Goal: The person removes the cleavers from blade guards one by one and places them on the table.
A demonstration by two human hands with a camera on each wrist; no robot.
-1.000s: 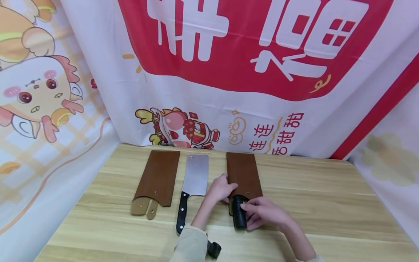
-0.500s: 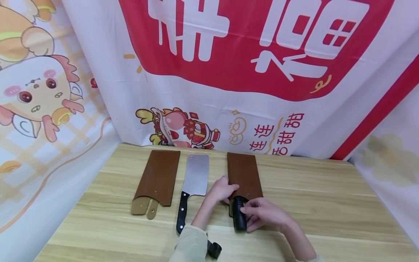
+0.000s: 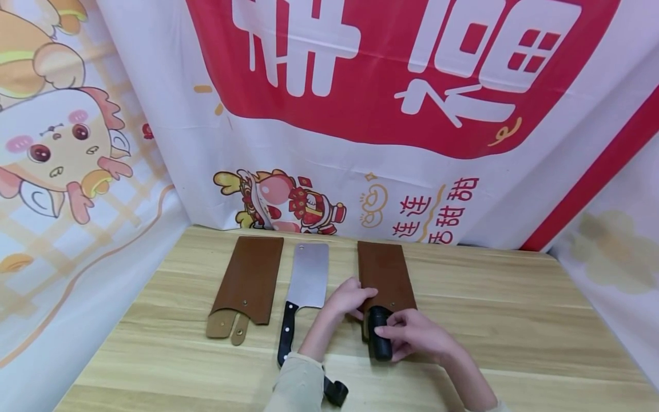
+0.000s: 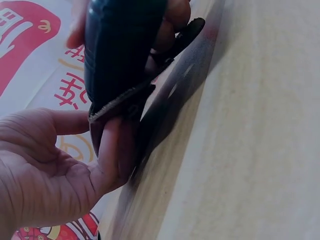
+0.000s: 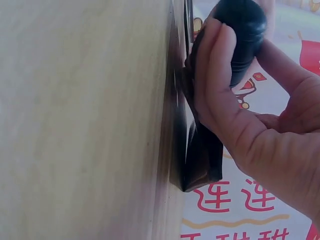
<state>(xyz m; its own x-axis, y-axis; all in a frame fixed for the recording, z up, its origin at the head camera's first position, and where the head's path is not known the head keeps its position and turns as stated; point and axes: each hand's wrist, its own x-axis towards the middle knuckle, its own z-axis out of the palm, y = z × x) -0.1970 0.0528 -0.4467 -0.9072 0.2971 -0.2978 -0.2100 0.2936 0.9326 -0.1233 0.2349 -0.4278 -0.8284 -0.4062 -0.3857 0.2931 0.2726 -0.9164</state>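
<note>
In the head view, a brown leather knife sheath (image 3: 387, 272) lies on the table, right of centre. A knife with a black handle (image 3: 381, 340) sits in its near end; the blade is hidden. My left hand (image 3: 349, 298) pinches the sheath's left edge near the mouth, thumb on top. In the left wrist view, fingers of the left hand (image 4: 55, 165) reach under the sheath's mouth (image 4: 112, 106). My right hand (image 3: 419, 335) grips the handle from the right. The right wrist view has the right hand's fingers (image 5: 215, 65) curled round the handle (image 5: 245, 30).
A cleaver (image 3: 310, 274) with a riveted black handle lies left of my left hand. Farther left is a second brown sheath (image 3: 249, 277), its tan flap and strap toward me. A black curled piece (image 3: 337, 393) lies beside the left sleeve. A printed cloth (image 3: 334, 131) hangs behind the table (image 3: 515, 320).
The knife handle has shifted slightly right and away from me, and the sheath has edged slightly right. Both hands keep their holds.
</note>
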